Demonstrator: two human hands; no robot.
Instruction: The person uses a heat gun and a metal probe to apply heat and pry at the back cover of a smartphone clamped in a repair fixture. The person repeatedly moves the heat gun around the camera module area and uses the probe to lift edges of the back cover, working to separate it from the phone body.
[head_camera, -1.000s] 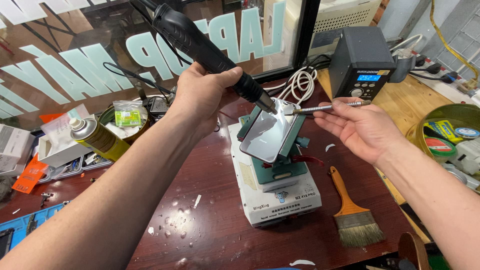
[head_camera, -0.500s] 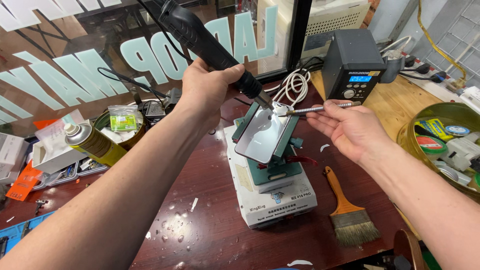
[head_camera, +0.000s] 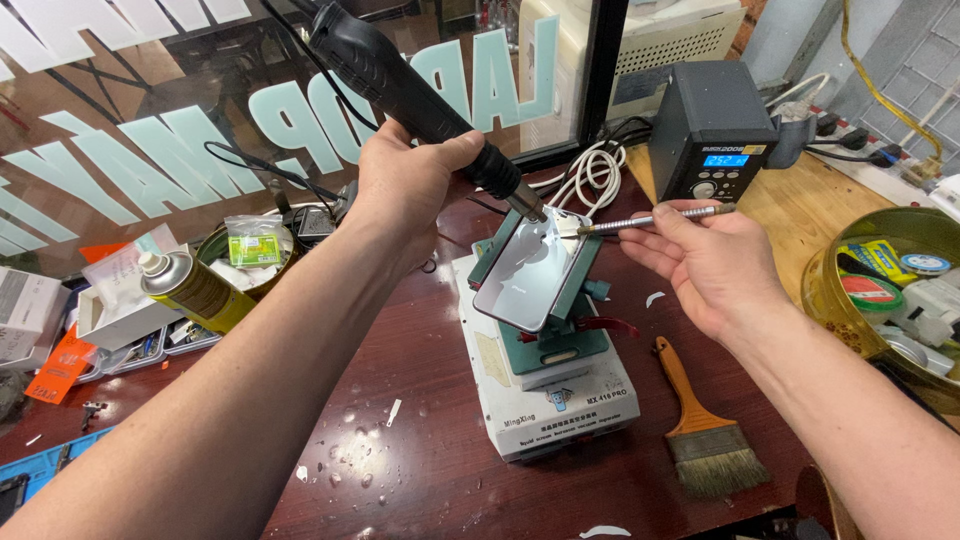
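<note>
My left hand (head_camera: 405, 195) grips a black hot-air gun (head_camera: 400, 80), its nozzle pointing down at the top edge of a phone (head_camera: 530, 265). The phone lies back side up, tilted, clamped in a green holder (head_camera: 560, 345) on a white machine (head_camera: 555, 400). My right hand (head_camera: 705, 260) holds a thin metal tool (head_camera: 650, 218) whose tip touches the phone's upper right corner, close to the nozzle.
A paintbrush with an orange handle (head_camera: 700, 420) lies right of the machine. A dark control unit with a blue display (head_camera: 715, 130) stands behind. A spray can (head_camera: 185, 285) and a tin of small parts sit at left, a round yellow tin (head_camera: 885, 280) at right.
The view has shifted slightly. Both hands stay at the phone's top edge, with the nozzle and the tool tip nearly unmoved.
</note>
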